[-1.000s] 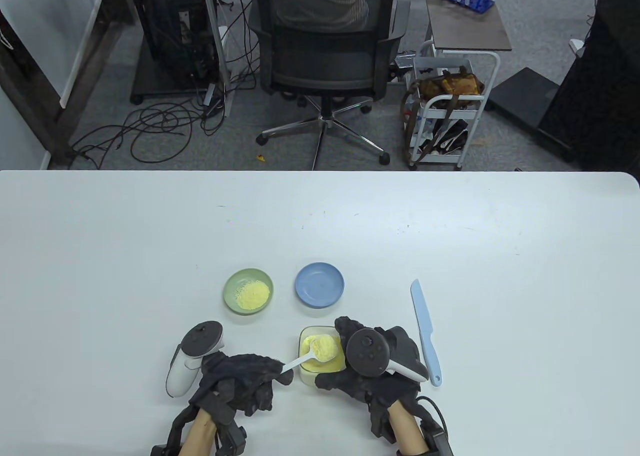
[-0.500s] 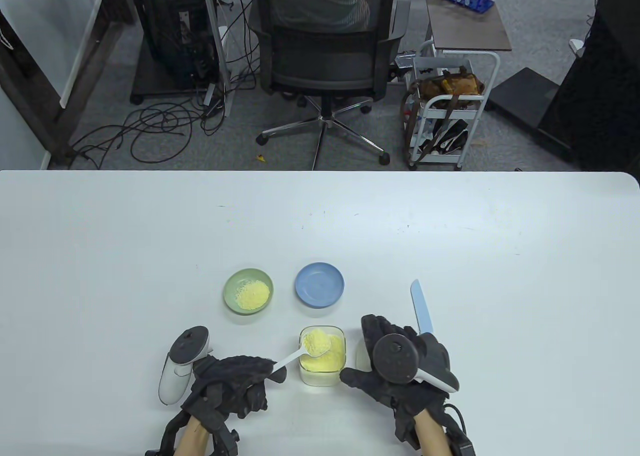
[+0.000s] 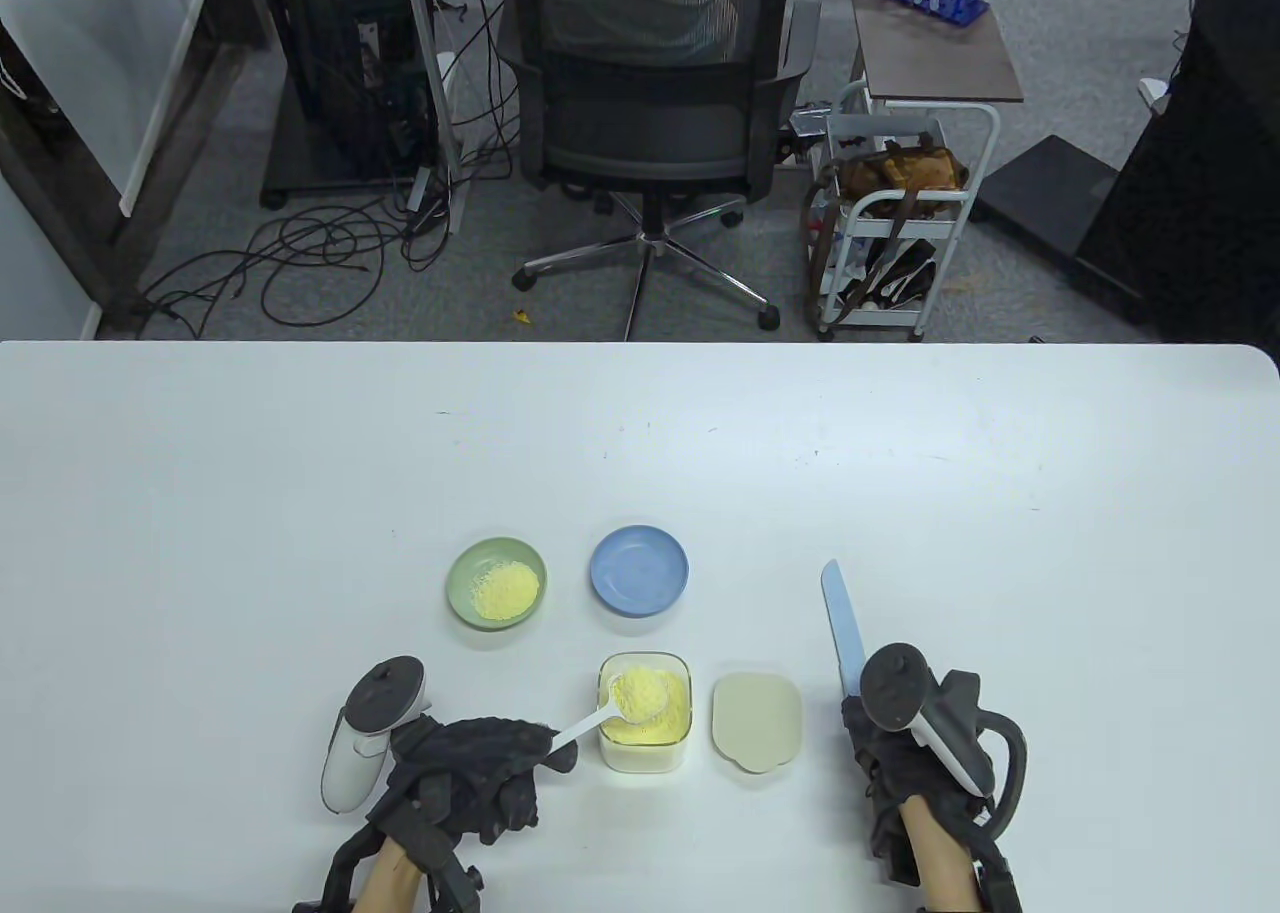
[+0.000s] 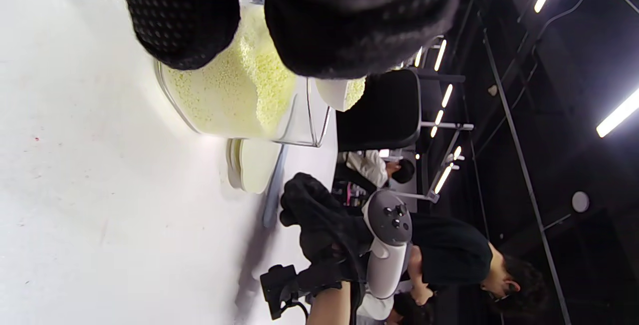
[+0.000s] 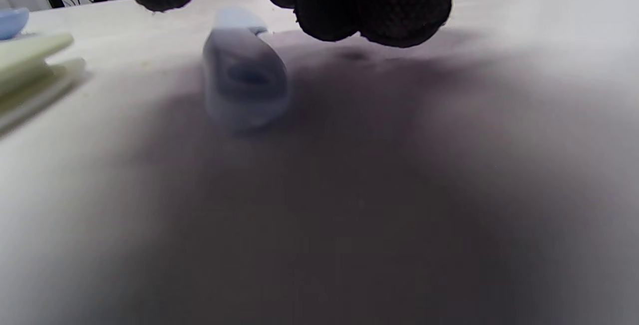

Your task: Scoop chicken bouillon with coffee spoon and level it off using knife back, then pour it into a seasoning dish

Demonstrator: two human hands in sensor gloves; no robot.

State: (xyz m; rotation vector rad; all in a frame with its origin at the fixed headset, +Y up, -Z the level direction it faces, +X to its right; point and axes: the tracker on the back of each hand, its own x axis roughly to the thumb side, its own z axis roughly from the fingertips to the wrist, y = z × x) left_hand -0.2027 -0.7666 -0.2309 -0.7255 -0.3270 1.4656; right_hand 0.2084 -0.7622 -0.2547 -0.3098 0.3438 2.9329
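Note:
My left hand [image 3: 557,743] pinches the handle of a white coffee spoon [image 3: 600,721]. Its bowl, heaped with yellow bouillon [image 3: 640,695], hangs over the clear square container [image 3: 647,748] of bouillon. The light blue knife [image 3: 842,621] lies flat on the table to the right, blade pointing away. My right hand [image 3: 868,728] sits over the knife's handle [image 5: 244,80]; in the right wrist view the fingers [image 5: 374,5] hang just above it and are not closed round it. An empty blue dish [image 3: 638,569] stands behind the container.
A green dish [image 3: 470,565] holding bouillon stands left of the blue one. The container's pale lid [image 3: 757,721] lies between the container and the knife. White table [image 3: 300,503] stretches behind; an office chair and a cart stand beyond its far edge.
My right hand left the container and moved right onto the knife's handle, uncovering the lid. The left hand kept the heaped spoon over the container, shifting only slightly.

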